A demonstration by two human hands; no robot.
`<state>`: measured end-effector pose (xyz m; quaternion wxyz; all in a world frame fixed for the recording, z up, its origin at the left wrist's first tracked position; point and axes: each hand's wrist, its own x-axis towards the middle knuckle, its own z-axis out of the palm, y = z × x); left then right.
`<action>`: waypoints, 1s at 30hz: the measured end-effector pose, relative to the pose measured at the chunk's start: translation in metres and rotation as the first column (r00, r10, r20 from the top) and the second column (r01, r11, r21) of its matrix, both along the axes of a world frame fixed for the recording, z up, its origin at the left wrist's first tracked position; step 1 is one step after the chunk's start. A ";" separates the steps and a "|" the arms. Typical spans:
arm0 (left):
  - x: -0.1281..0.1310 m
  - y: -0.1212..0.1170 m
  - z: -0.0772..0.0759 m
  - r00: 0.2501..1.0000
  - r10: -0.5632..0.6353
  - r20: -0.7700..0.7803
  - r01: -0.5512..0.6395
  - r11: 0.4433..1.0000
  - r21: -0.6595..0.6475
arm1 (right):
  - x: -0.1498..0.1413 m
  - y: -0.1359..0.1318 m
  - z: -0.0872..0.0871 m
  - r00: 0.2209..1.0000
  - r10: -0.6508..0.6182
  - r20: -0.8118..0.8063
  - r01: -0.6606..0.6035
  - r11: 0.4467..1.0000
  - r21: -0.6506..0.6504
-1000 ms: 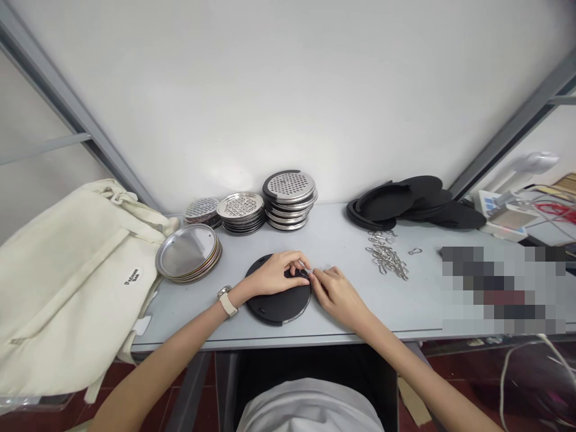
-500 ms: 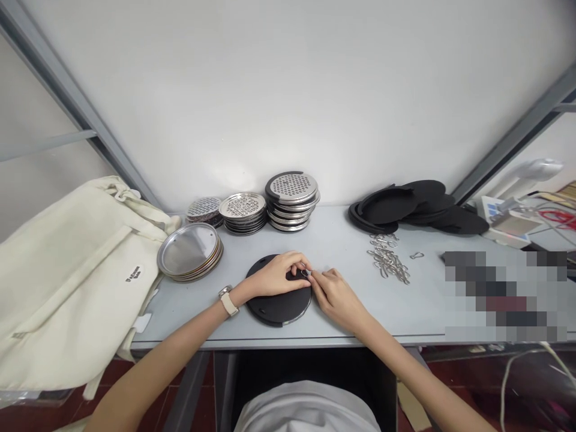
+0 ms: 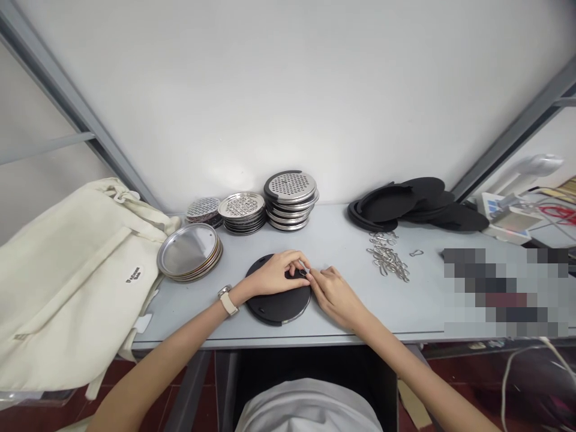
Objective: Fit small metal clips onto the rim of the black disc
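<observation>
A round black disc (image 3: 279, 303) with small holes and a silvery lower right rim lies flat on the table in front of me. My left hand (image 3: 279, 273) rests over its upper part, thumb and fingers curled at the right edge. There, a small metal clip (image 3: 303, 273) shows between the fingertips, mostly hidden. My right hand (image 3: 336, 298) meets it from the right, its fingers pinched at the same clip and the disc's edge. Right of the hands lies a loose pile of similar wire clips (image 3: 387, 261), with a single clip (image 3: 416, 252) beside it.
Behind the disc stand stacks of perforated metal discs (image 3: 291, 186) (image 3: 242, 206). Metal lids (image 3: 188, 249) are stacked at left, next to a cream bag (image 3: 81, 288). Black round pieces (image 3: 391, 204) lie against the wall at right. A power strip (image 3: 506, 216) and cables are farther right.
The view has shifted very slightly. Both hands stay at the disc's right edge with hardly any movement of the fingers.
</observation>
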<state>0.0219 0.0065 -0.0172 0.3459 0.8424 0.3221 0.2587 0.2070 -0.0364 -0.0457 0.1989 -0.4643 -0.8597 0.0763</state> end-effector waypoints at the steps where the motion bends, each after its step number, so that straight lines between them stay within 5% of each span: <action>1: 0.000 0.000 0.000 1.000 -0.003 0.000 0.003 1.000 -0.008 | 0.000 0.000 0.000 1.000 -0.002 0.002 0.002 1.000 0.002; 30: 0.000 -0.001 0.002 1.000 -0.020 0.012 0.020 0.999 -0.037 | 0.002 -0.004 -0.002 0.999 -0.039 -0.025 0.039 0.999 0.001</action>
